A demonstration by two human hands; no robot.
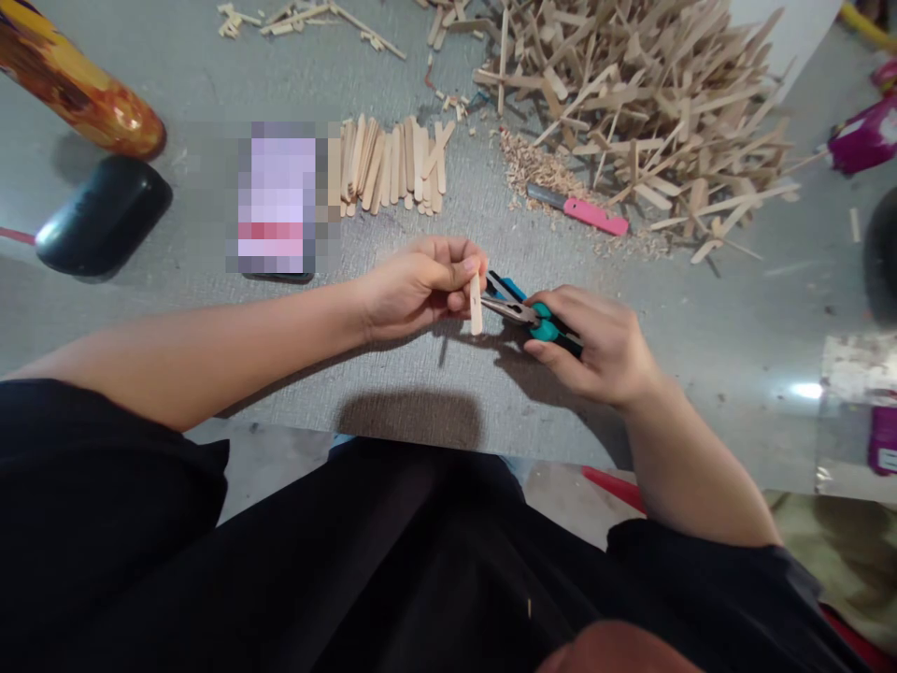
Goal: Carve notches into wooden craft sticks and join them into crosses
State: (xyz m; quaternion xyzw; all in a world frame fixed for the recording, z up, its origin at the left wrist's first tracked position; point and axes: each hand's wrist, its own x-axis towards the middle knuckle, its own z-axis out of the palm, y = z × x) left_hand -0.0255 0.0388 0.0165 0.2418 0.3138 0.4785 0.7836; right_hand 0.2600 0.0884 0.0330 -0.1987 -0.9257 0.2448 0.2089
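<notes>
Centrally, toward the near edge of the tabletop: one flat wooden stick, its upper end pinched between thumb and fingers of the left hand, lower end free, a small dark mark partway along. Item: pliers, teal and black handles, held closed-fisted in the right hand; tips at the stick's side, grip on it not discernible. Just behind the pliers: a blue-and-black tool, partly hidden.

Beyond the left hand: a row of sticks, laid side by side, some overlapping; left of it, a phone, blurred. Toward the left edge: a dark rounded object and an orange bottle. Toward the far right: a tangled heap of sticks, with wood shavings and a pink-handled knife at its near side.
</notes>
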